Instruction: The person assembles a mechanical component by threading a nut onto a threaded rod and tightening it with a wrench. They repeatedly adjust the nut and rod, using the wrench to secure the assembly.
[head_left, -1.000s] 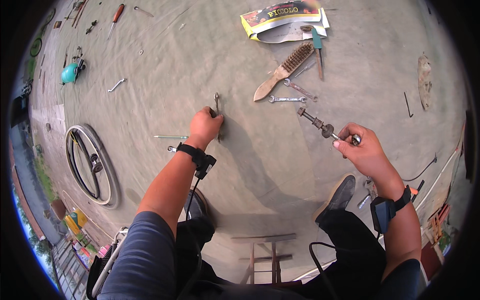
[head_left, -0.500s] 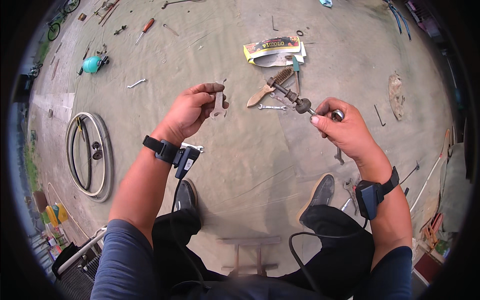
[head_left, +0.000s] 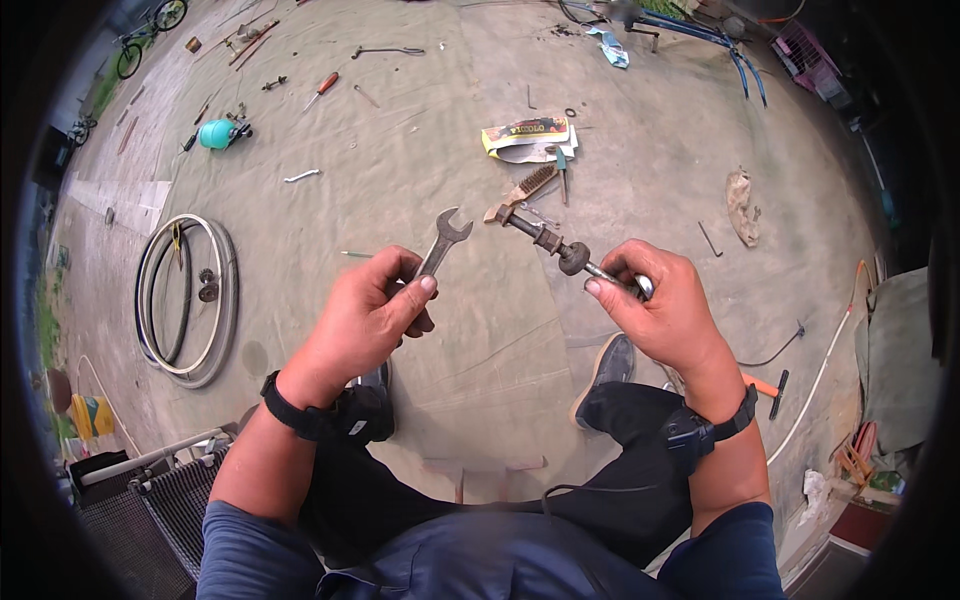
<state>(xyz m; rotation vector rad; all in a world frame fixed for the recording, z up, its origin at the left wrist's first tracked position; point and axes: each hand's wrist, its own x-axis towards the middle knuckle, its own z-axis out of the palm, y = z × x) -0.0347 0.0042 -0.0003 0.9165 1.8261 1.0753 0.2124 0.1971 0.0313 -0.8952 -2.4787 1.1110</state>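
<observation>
My left hand (head_left: 375, 310) is closed around a grey open-end wrench (head_left: 440, 245), its jaw pointing up and away from me. In my right hand (head_left: 655, 300), thumb and fingers pinch one end of a threaded axle (head_left: 550, 241). Nuts and a dark rounded part (head_left: 574, 258) sit along the axle, which slants up to the left. A shiny rounded metal end (head_left: 644, 287) shows between the right fingers; the rest of it is hidden. Wrench and axle are apart, with the wrench jaw left of the axle's far end. Beyond the axle lies a wire brush (head_left: 533, 183).
Bicycle tires (head_left: 228, 300) lie at left. A red-handled screwdriver (head_left: 322, 90), a turquoise round object (head_left: 214, 134) and a yellow-and-white package (head_left: 528, 140) are spread farther off. An orange-handled tool (head_left: 762, 384) lies at right, and a mesh chair (head_left: 170, 500) stands lower left.
The left wrench has turned so its larger jaw points up, and my left hand is lower. My right hand has come lower and slightly left with the axle. The whole view has shifted.
</observation>
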